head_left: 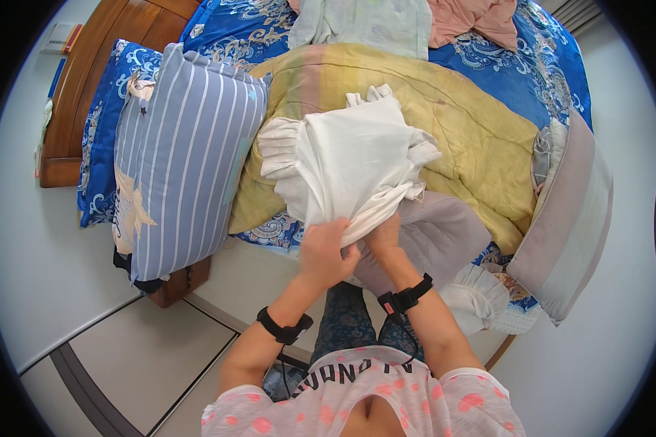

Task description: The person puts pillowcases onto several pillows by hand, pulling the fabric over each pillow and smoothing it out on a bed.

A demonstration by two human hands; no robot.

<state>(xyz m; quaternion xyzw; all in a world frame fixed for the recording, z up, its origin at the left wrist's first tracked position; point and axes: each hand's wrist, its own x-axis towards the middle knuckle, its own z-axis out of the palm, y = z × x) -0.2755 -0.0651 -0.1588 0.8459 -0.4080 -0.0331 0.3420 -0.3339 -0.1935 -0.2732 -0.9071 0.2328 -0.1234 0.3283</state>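
Note:
A white ruffled cloth (353, 153), which looks like a pillowcase, lies bunched on the bed in front of me. Frills run along its left, right and far sides. My left hand (328, 250) is closed on its near edge, thumb pointing toward the right hand. Beside it, my right hand (383, 234) grips the gathered near right part, its fingers partly hidden under the folds. Beneath the cloth spreads a yellow quilt (459, 138), and a grey-mauve pillow (444, 233) sits just right of my right hand.
A blue striped pillow (189, 160) leans at the left by the wooden headboard (98, 80). A grey pillow (568, 211) stands at the right edge. Another white frilled cloth (474, 298) lies near right. Pale green (364, 25) and pink cloths (474, 25) cover the blue sheet (488, 69).

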